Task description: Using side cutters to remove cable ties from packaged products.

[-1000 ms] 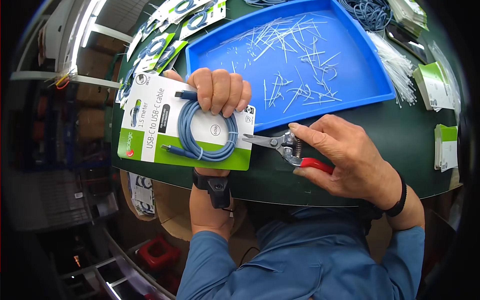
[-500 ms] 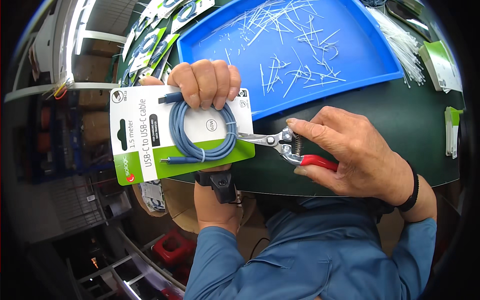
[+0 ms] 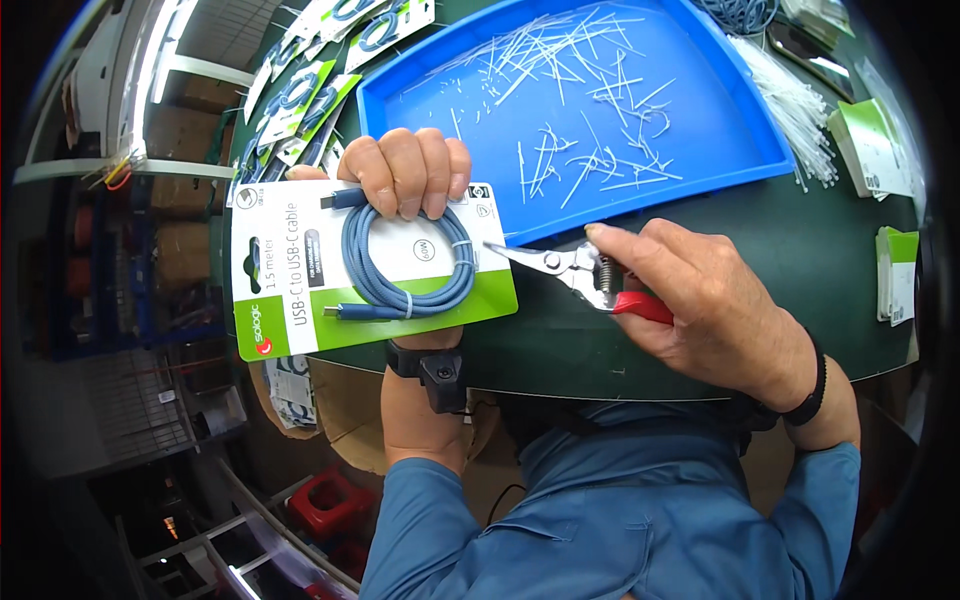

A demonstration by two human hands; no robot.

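My left hand (image 3: pixel 405 172) is closed on the top edge of a white and green cable card (image 3: pixel 270 285), its fingers folded over the front. A coiled blue braided cable (image 3: pixel 365 255) is fixed to the card with pale cable ties (image 3: pixel 408 305). My right hand (image 3: pixel 700 300) grips small pruning snips (image 3: pixel 572 265) with red handles and a coil spring. The blades look closed, and their tip points at the card's right side, just beside the coil. Whether the tip touches the card I cannot tell.
A blue tray (image 3: pixel 640 195) with cut white tie ends lies beyond my hands on the dark green table (image 3: pixel 590 350). Carded cables (image 3: pixel 300 95) pile up at the far left. White cable ties (image 3: pixel 790 110) and stacked cards (image 3: pixel 870 150) lie at the right.
The snips have tilted and drawn back from the cable tie at the coil's right side, their tip moving up and slightly right. The card has shifted slightly to the right.
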